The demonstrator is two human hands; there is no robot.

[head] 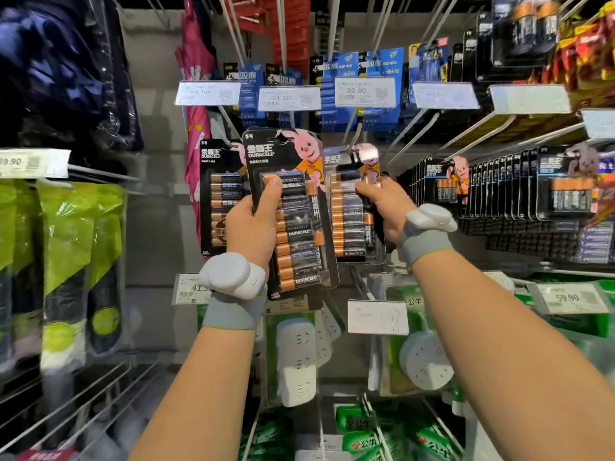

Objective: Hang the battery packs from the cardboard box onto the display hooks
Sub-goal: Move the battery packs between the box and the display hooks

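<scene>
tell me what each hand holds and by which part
The left hand grips a battery pack by its left edge, thumb on the blister. The right hand pinches a second pack at its upper right side.

Bare forearms; grey wristbands (229, 311), white pod-shaped devices (233, 276) on both.

Left hand (253, 227) fingers were hidden behind front pack (296, 207). Front pack covered right side of hung pack (221, 194). Second pack (347, 221), in right hand (386, 204), was blurred at top; whether hook (354, 138) passed its hole was unclear. Far-right price tag (529, 98) was unreadable. Forearms cut at bottom edge.
</scene>
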